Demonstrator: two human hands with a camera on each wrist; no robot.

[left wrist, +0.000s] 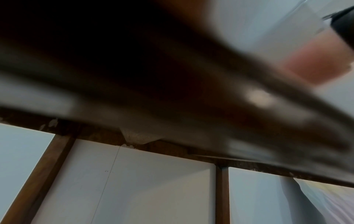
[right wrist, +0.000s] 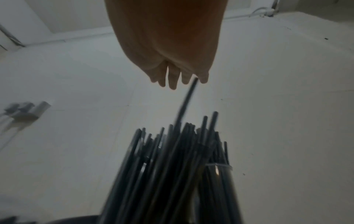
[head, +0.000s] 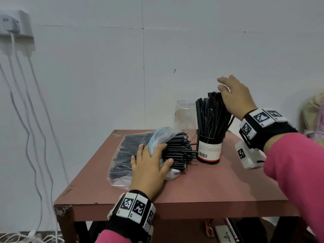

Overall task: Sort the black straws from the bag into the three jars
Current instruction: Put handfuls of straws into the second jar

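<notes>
A: Head view first. I have my left hand point(head: 150, 165) flat on the bag point(head: 140, 155), fingers straight, pinning it to the table point(head: 201, 186). The straws point(head: 177, 151) stick out of the bag's open end toward the labelled jar point(head: 209, 149).

B: And the right hand?

A: My right hand point(head: 235, 95) is at the tops of the bundle point(head: 212, 116) standing in that jar. Fingers spread and relaxed; nothing clamped from this angle. A clear jar point(head: 185, 116) stands behind, apparently empty. I cannot find a third jar.

B: Left wrist view?

A: Blurred and dark. Only the underside of the table and its legs point(left wrist: 222, 194) can be made out. No grip information there.

B: Right wrist view?

A: The fingers point(right wrist: 172, 78) hang straight above the bundle. One straw point(right wrist: 186, 101) rises above the rest, its tip touching the fingers. I read this as contact, not a pinch.

B: Handling notes?

A: My judgement: the straws are light, thin, smooth and slightly flexible, so they slip and fan out easily. Take a small bunch near the exposed ends at the bag mouth, keep the bag pinned, and lower the bunch upright into the clear jar. The loaded jar looks top-heavy; avoid side pushes on it.
</notes>
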